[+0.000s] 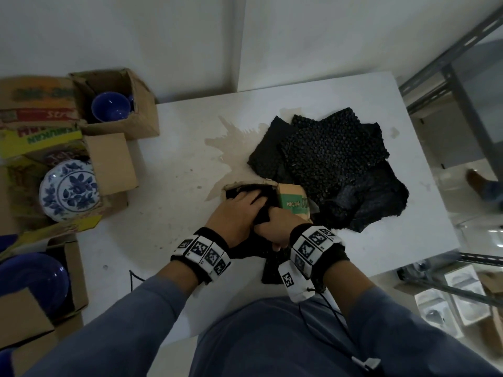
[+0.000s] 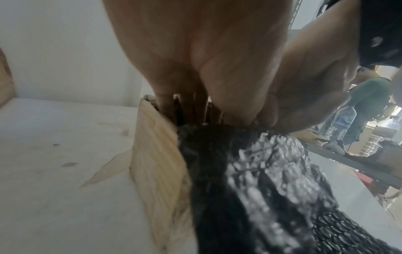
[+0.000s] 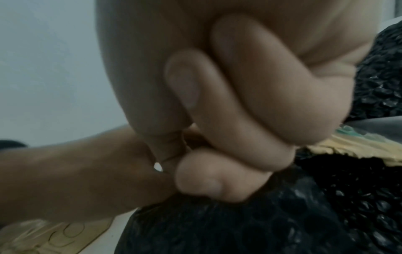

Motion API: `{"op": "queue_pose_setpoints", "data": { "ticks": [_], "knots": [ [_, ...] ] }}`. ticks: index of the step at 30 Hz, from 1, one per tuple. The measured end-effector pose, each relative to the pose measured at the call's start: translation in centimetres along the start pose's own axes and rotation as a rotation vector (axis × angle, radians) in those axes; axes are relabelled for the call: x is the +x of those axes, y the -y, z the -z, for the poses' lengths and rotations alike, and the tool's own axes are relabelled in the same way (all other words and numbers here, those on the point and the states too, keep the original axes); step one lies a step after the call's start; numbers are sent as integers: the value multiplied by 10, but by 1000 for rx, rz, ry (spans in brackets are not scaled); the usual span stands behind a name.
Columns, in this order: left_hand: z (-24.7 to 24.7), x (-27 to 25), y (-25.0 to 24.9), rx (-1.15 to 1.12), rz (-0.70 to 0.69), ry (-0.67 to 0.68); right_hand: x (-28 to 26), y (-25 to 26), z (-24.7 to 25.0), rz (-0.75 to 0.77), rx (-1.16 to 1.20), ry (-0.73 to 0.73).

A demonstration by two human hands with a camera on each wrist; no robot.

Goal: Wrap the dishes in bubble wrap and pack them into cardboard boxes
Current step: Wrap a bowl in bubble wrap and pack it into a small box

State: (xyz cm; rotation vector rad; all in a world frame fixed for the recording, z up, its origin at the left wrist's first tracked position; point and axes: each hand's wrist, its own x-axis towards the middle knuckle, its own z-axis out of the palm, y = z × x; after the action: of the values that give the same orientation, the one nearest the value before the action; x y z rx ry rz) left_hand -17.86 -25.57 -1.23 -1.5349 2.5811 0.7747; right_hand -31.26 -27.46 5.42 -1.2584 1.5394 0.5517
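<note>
Fingers of the left hand (image 1: pixel 236 213) press the black bubble-wrapped bundle (image 2: pixel 239 180) into the cardboard box (image 1: pixel 292 200); right hand (image 1: pixel 275 229) apparently pinches wrap.

Your small cardboard box (image 1: pixel 292 202) sits mid-table (image 1: pixel 168 170), wrapped bundle (image 1: pixel 253 197) in its mouth. Your left hand (image 1: pixel 234 216) lies on bundle, your right hand (image 1: pixel 275 229) just beside it, nearer you. Loose bubble wrap sheets (image 1: pixel 334 164) piled behind and right of box. Left of table: box with cup (image 1: pixel 110 107) farthest, box with plate (image 1: pixel 69 190) nearer, box with bowl (image 1: pixel 35 278) nearest.
</note>
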Motion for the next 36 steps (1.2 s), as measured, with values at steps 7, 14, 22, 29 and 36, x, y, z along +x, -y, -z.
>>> {"op": "queue_pose_setpoints", "data": {
  "ticks": [7,14,22,29,36],
  "knots": [
    [-13,-24,5,62,214,-177,-1,5,7,135,-276,-262],
    [-8,-13,1,69,260,-30,20,25,5,155,-369,-178],
    [-12,-23,-2,98,261,-186,26,25,-1,171,-435,-213],
    [-10,-18,-2,213,318,8,23,26,6,209,-475,-174],
    [-4,-17,-8,247,339,-164,23,24,5,218,-457,-168]
  ]
}}
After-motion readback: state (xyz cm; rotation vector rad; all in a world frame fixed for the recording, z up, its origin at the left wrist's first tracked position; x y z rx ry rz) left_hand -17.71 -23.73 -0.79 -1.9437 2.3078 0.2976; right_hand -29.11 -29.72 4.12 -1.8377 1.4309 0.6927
